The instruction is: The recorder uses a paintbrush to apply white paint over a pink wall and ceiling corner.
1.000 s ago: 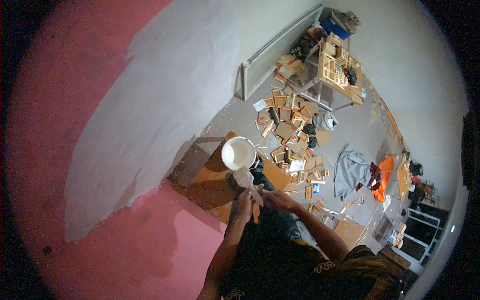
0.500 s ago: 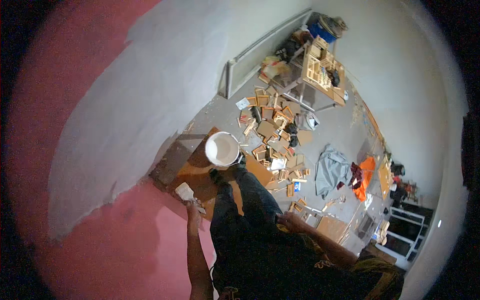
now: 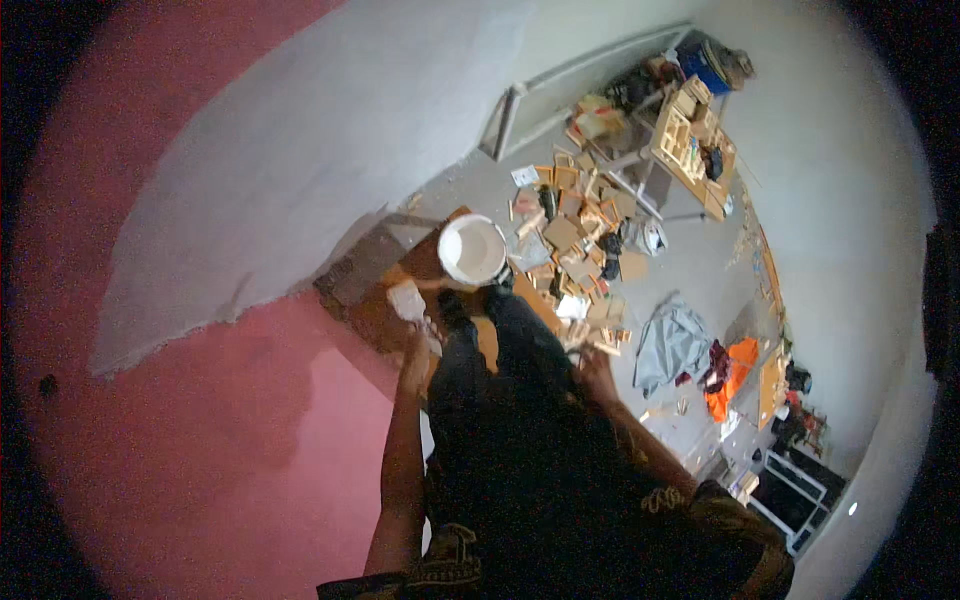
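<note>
Head view. Left hand: fingers wrapped round the handle of a wide flat brush with a squarish whitish head, the head pointing away from the body, toward the upper left. Bristle detail too soft to read; cannot tell how loaded it is. Judgement: a firm but unclenched grip close to the head should keep so broad a brush from twisting. Wrist best kept loose, the flat face square to whatever it meets, with light, even pressure.

Right hand: out beside the right thigh, fingers look curled; whether they grasp anything or touch the dark trousers, cannot tell. Seems free enough to steady things if needed.

Just beyond the brush, to its right: a round white open bucket, whitish inside, near the feet. Wiping both brush faces on its rim would likely limit drips. Footing worth watching, the bucket being so close to the shoes. Beneath it, a flat orange-brown board, apparently the best place to catch any drops.

Left: a pink painted wall bearing a large pale grey patch, edge ragged. Brush apart from bucket; contact with wall not evident.

Farther out: scattered light-brown wooden pieces, crumpled grey cloth.
</note>
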Available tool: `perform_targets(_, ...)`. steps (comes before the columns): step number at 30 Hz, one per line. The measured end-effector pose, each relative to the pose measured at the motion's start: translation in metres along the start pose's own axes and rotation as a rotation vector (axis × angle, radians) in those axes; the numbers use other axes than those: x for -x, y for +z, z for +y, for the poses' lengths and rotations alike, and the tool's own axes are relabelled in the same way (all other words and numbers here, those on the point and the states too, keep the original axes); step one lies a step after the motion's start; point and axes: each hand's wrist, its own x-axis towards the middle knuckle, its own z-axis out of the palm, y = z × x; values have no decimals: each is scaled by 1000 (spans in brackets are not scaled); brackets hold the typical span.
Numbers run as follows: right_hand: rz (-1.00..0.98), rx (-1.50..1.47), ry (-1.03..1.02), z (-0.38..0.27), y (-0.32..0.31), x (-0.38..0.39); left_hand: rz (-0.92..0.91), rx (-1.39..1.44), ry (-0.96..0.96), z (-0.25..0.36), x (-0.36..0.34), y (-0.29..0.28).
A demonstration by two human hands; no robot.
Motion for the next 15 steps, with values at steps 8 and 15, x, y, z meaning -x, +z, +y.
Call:
perform_targets(8, 206, -436, 244, -10, -83, 50, 146, -258, 133, 32, 6, 56)
perform_targets(15, -532, -803, 374, -16, -83, 44, 100, -388, 163, 27, 8, 11)
